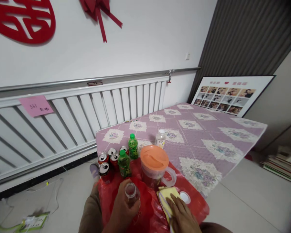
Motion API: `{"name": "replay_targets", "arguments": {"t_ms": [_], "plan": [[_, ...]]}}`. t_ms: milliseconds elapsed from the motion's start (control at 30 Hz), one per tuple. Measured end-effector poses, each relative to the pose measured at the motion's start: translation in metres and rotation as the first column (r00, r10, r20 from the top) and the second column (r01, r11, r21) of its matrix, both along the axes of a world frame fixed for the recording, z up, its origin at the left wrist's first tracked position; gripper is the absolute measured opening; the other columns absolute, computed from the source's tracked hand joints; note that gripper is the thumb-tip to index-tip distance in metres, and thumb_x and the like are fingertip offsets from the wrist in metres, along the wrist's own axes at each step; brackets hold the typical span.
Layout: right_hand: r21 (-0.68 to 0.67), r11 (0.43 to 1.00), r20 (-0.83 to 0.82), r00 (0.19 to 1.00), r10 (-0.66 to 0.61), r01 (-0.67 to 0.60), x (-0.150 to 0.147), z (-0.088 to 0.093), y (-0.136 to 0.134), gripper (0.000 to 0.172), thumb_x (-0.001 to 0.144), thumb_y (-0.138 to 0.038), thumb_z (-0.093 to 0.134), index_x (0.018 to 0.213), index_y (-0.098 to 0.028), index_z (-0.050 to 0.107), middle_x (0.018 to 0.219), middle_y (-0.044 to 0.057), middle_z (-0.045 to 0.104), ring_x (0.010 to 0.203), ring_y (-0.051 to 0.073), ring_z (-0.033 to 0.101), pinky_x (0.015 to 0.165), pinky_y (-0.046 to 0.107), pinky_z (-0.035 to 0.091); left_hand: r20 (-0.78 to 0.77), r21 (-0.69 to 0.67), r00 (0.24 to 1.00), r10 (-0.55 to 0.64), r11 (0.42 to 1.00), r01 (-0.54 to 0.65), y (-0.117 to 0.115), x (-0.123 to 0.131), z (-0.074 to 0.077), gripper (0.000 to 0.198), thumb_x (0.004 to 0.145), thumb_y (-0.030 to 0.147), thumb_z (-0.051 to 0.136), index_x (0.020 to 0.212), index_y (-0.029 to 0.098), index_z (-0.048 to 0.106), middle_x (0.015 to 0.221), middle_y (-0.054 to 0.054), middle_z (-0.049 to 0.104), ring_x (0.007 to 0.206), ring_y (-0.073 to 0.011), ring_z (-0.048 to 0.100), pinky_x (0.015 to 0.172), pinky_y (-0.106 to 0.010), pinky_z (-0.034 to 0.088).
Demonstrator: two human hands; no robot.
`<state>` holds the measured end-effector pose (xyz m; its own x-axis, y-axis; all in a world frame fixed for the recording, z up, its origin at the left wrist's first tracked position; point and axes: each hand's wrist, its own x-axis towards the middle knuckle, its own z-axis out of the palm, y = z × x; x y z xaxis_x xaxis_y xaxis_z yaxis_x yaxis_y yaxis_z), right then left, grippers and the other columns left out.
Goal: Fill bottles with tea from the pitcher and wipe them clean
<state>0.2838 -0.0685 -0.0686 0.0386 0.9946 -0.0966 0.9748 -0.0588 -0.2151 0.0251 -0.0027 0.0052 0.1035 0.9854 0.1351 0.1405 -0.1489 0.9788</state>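
Observation:
My left hand (122, 207) is wrapped round an uncapped clear bottle (130, 191), its open mouth facing up. On a folded yellow cloth (168, 197) rests my right hand (181, 212), fingers stretched out flat. A white lid (185, 197) lies just right of the cloth. Beyond the hands stands a clear plastic pitcher (151, 178) with an orange lid (154, 157). To its left are two green bottles (124, 165) with green caps and several drink cans (104, 170). A white-capped clear jar (160, 138) stands behind the pitcher.
Red plastic sheeting (196, 207) covers the near table end; a purple floral tablecloth (191, 139) covers the rest. A white radiator (126, 100) runs along the wall, with glasses (95, 83) on top. A photo board (232, 94) leans at the far right. A power strip (34, 222) lies on the floor.

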Motion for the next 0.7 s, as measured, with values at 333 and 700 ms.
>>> {"name": "replay_targets", "arguments": {"t_ms": [333, 700], "plan": [[-0.003, 1.0, -0.013, 1.0, -0.001, 0.001, 0.007, -0.009, 0.0, 0.056, 0.087, -0.019, 0.046, 0.142, -0.018, 0.052, 0.151, 0.016, 0.048, 0.139, 0.037, 0.044, 0.103, 0.055, 0.047, -0.135, 0.062, 0.986, -0.094, 0.993, 0.104, 0.005, -0.009, 0.024, 0.059, 0.063, 0.007, 0.062, 0.12, 0.018, 0.054, 0.119, -0.01, 0.065, 0.111, -0.0264, 0.064, 0.096, -0.038, 0.054], [0.074, 0.997, -0.063, 0.998, -0.004, 0.008, 0.015, -0.022, 0.001, 0.055, 0.086, -0.023, 0.047, 0.141, -0.024, 0.053, 0.15, 0.011, 0.051, 0.138, 0.035, 0.047, 0.101, 0.052, 0.049, 0.022, -0.026, 0.997, -0.072, 0.997, 0.073, 0.002, -0.009, 0.008, 0.076, 0.062, 0.008, 0.066, 0.133, 0.017, 0.043, 0.131, -0.015, 0.063, 0.12, -0.03, 0.063, 0.098, -0.041, 0.055]]}}
